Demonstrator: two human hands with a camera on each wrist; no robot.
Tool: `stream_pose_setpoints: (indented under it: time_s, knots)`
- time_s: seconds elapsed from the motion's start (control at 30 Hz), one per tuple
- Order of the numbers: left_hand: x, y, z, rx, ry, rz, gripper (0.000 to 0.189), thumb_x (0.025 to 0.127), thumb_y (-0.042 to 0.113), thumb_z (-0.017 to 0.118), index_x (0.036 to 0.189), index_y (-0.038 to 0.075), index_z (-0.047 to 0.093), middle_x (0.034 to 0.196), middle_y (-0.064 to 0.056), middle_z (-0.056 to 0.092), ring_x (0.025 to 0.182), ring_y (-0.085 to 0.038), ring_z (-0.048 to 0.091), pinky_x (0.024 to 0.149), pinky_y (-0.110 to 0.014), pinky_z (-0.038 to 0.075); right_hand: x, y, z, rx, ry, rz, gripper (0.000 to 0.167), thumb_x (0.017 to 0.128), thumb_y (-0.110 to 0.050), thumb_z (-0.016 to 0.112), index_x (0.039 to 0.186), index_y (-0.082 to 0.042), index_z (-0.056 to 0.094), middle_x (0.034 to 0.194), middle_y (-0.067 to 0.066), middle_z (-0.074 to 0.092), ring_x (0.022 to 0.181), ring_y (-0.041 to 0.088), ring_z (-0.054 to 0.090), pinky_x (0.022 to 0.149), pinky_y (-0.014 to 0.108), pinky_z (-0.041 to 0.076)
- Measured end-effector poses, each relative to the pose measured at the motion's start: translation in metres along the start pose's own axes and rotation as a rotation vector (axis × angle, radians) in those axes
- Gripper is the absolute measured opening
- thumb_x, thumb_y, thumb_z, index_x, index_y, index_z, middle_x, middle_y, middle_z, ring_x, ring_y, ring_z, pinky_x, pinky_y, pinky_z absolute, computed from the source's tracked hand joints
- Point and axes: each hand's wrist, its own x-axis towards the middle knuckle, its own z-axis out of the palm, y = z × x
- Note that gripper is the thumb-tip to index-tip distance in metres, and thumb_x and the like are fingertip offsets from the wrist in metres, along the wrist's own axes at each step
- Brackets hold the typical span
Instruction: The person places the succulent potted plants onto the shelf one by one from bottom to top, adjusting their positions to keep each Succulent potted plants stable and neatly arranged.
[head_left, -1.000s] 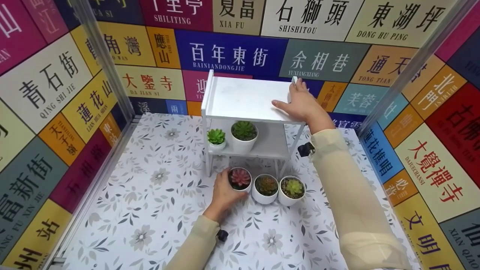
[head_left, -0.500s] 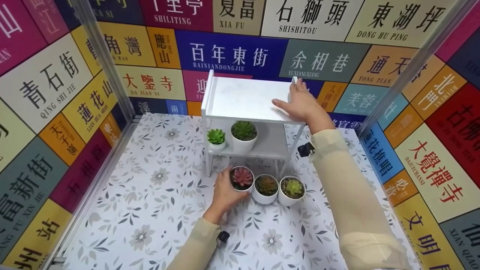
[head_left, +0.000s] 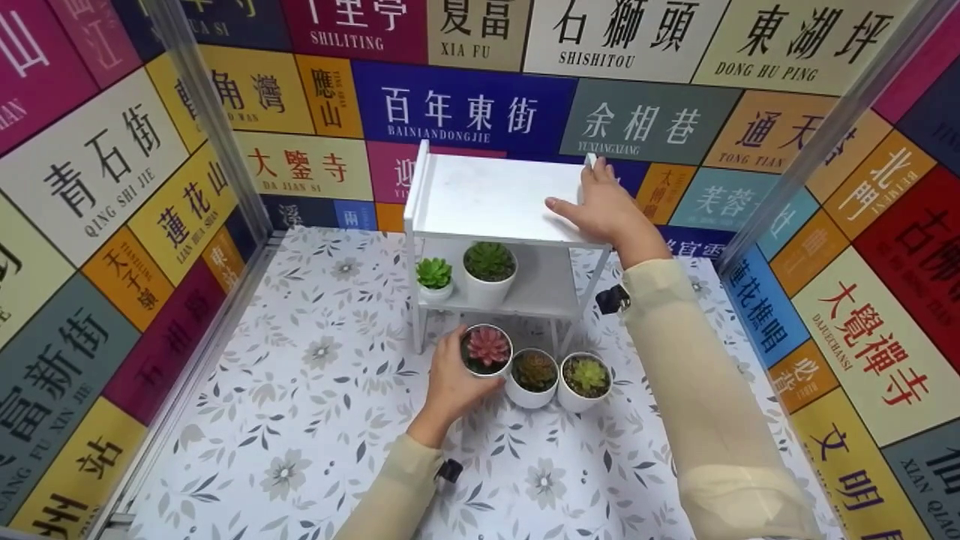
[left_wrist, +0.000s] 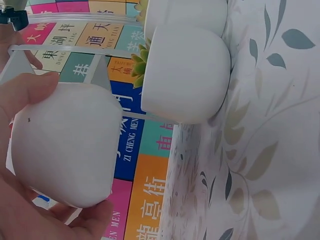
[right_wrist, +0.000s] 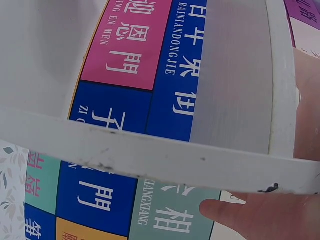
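In the head view my left hand (head_left: 452, 386) grips a small white pot with a red succulent (head_left: 487, 349). The left wrist view has the white pot (left_wrist: 67, 142) raised off the cloth, thumb on one side and fingers on the other. At the top right end of a white two-tier shelf (head_left: 495, 191), my right hand (head_left: 609, 210) holds the raised side edge, thumb lying over the top board. Close up, the right wrist view takes in a white shelf leg (right_wrist: 150, 157) and part of the right hand (right_wrist: 272, 215); its other fingers are hidden.
A pot with a dark reddish succulent (head_left: 533, 379) and one with a yellow-green succulent (head_left: 586, 382) stand on the floral cloth (head_left: 285, 472). On the lower tier sit a small green plant (head_left: 434, 277) and a larger potted green succulent (head_left: 489, 271). Sign-covered walls (head_left: 465, 101) surround this.
My left hand has lifted the red succulent's pot and moved it slightly right and toward the shelf. The right hand keeps its place on the shelf.
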Motion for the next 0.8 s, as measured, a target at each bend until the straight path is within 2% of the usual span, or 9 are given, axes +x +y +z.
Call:
stream_pose_setpoints:
  time_s: [0.13, 0.37, 0.57, 0.8]
  knots:
    - [0.001, 0.0, 0.001, 0.002, 0.008, 0.015, 0.106, 0.058, 0.037, 0.096, 0.148, 0.004, 0.053, 0.137, -0.019, 0.06, 0.126, -0.038, 0.06, 0.106, -0.059, 0.052, 0.0, 0.0, 0.0, -0.003, 0.005, -0.004, 0.116, 0.097, -0.081, 0.042, 0.169, 0.0, 0.0, 0.175, 0.019, -0.021, 0.165, 0.04, -0.012, 0.134, 0.057, 0.0]
    - [0.003, 0.003, 0.001, 0.004, 0.002, -0.013, 0.107, 0.058, 0.039, 0.097, 0.15, 0.009, 0.052, 0.138, -0.018, 0.059, 0.127, -0.037, 0.059, 0.107, -0.058, 0.052, 0.0, 0.001, 0.0, 0.009, 0.012, -0.005, 0.116, 0.097, -0.081, 0.043, 0.168, 0.0, 0.001, 0.176, 0.019, -0.019, 0.165, 0.04, -0.012, 0.134, 0.057, 0.0]
    - [0.007, 0.007, 0.001, -0.025, 0.024, 0.018, 0.105, 0.057, 0.039, 0.098, 0.148, 0.009, 0.054, 0.135, -0.018, 0.06, 0.125, -0.036, 0.059, 0.106, -0.056, 0.052, 0.001, 0.002, 0.0, 0.013, 0.018, -0.007, 0.116, 0.097, -0.08, 0.043, 0.169, 0.0, 0.001, 0.175, 0.019, -0.019, 0.165, 0.04, -0.012, 0.134, 0.057, -0.001]
    - [0.011, 0.01, 0.0, -0.022, 0.049, 0.023, 0.106, 0.057, 0.041, 0.099, 0.149, 0.01, 0.054, 0.138, -0.017, 0.059, 0.126, -0.035, 0.059, 0.108, -0.054, 0.052, 0.002, 0.003, 0.001, 0.015, 0.021, -0.007, 0.118, 0.096, -0.083, 0.043, 0.169, -0.001, 0.0, 0.176, 0.018, -0.019, 0.165, 0.04, -0.012, 0.134, 0.058, -0.001]
